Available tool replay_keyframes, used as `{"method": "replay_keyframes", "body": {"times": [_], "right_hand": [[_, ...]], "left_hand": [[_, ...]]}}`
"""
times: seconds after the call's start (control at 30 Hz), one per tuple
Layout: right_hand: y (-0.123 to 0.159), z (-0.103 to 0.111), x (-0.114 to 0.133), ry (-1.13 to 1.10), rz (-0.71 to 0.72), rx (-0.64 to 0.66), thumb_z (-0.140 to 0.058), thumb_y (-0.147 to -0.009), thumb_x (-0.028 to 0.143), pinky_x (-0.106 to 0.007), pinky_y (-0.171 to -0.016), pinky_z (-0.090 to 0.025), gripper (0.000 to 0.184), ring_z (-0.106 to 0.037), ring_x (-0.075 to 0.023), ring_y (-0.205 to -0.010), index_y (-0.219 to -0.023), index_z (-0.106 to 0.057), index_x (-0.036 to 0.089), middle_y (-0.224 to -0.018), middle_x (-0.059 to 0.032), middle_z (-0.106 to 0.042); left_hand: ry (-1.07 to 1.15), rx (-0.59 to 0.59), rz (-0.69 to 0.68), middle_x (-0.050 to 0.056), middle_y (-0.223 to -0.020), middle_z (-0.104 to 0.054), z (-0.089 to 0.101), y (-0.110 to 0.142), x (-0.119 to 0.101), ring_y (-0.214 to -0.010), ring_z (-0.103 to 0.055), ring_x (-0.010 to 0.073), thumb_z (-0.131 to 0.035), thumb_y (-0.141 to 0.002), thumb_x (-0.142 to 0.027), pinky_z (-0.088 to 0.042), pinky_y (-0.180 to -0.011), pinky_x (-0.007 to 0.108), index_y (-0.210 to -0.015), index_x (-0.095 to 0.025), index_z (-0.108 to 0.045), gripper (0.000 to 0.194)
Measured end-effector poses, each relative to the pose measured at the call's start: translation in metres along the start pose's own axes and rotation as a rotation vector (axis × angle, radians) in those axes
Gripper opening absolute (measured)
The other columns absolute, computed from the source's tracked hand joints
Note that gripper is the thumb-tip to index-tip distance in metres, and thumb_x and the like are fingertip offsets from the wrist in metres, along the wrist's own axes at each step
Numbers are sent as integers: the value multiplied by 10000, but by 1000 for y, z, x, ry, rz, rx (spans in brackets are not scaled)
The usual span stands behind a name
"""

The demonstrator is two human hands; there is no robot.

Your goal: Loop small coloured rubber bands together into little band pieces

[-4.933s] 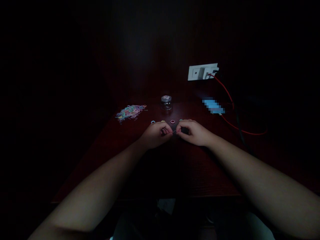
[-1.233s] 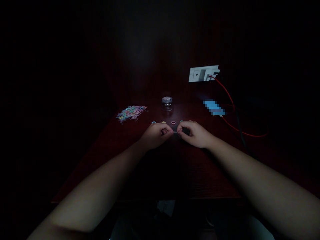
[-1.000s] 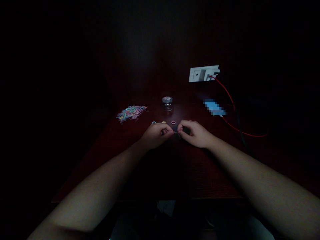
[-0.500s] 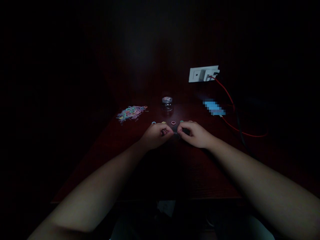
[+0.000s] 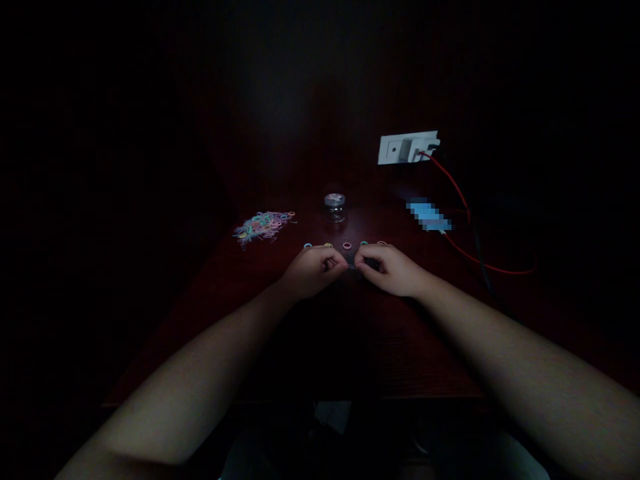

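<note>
In dim light my left hand and my right hand rest on a dark red wooden table, fingertips almost meeting. Both pinch a small thin thing between them; it is too dark to tell what it is. Just beyond my knuckles lies a row of small coloured rings. A heap of coloured rubber bands lies to the far left.
A small clear jar with a lid stands behind the row. On the wall is a white socket with a plug, and a red cable runs from it across the table's right side. A blue blurred object lies there.
Almost nothing: my hands stay pinched together at the same spot, with only tiny finger shifts.
</note>
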State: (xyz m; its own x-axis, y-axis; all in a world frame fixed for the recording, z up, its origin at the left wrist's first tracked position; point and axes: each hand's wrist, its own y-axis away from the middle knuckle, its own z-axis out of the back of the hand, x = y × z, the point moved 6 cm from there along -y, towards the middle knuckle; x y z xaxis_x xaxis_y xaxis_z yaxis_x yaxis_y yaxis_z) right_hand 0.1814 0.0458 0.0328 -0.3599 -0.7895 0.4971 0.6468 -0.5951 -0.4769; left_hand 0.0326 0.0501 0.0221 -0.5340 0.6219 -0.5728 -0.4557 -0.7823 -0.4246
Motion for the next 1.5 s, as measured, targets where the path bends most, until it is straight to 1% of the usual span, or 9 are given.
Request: {"method": "replay_keyframes", "body": {"times": [0.3,0.5,0.77,0.93,1.03,1.3,1.5], "right_hand": [[0,-1,2,21,37,0,-513,-827,120,-242,-622,-326,109,-433,-101,-629,-730,-537,165,-669,22,-518],[0,-2,4,29,58,26,-509,-832,115,-246,-647,-346,118,-452,-110,-644,-731,-541,166,-675,19,-522],[-1,-1,10,42,83,21,-499,-843,126,-251,-641,-345,135,-445,-116,-630,-722,-534,176,-657,19,-513],[-1,-2,6,19,37,15,-530,-828,138,-250,-650,-372,89,-489,-116,-647,-756,-573,170,-697,3,-579],[0,-3,3,0,12,7,-546,-822,146,-247,-648,-386,66,-514,-116,-657,-784,-596,166,-724,-5,-610],[0,-1,2,-16,-8,-25,-563,-804,129,-236,-639,-410,53,-542,-113,-685,-816,-607,155,-759,-15,-619],[0,-1,2,-18,-33,-23,-582,-804,153,-236,-619,-405,29,-533,-110,-656,-825,-601,160,-745,-10,-616]], "left_hand": [[-13,5,5,-3,-709,-616,0,0,-1,-614,-525,93,-607,-841,-277,-419,-576,213,-778,-167,-686,150],[-2,21,7,-7,-700,-610,0,0,-2,-605,-515,90,-601,-837,-261,-414,-574,211,-777,-165,-684,140],[15,32,13,-2,-687,-599,0,0,-6,-596,-514,95,-590,-828,-266,-407,-551,204,-763,-151,-657,148],[42,-4,17,2,-697,-604,0,1,-4,-591,-510,92,-592,-832,-277,-411,-543,201,-785,-149,-663,154],[55,6,24,2,-706,-611,-2,2,-2,-594,-512,91,-592,-840,-282,-414,-544,201,-800,-151,-669,157],[88,23,22,6,-718,-616,-2,3,-2,-598,-513,90,-592,-851,-302,-415,-545,201,-822,-154,-675,172],[76,5,-1,3,-712,-613,-1,3,-4,-600,-515,90,-591,-855,-300,-421,-557,204,-821,-156,-671,168]]}}
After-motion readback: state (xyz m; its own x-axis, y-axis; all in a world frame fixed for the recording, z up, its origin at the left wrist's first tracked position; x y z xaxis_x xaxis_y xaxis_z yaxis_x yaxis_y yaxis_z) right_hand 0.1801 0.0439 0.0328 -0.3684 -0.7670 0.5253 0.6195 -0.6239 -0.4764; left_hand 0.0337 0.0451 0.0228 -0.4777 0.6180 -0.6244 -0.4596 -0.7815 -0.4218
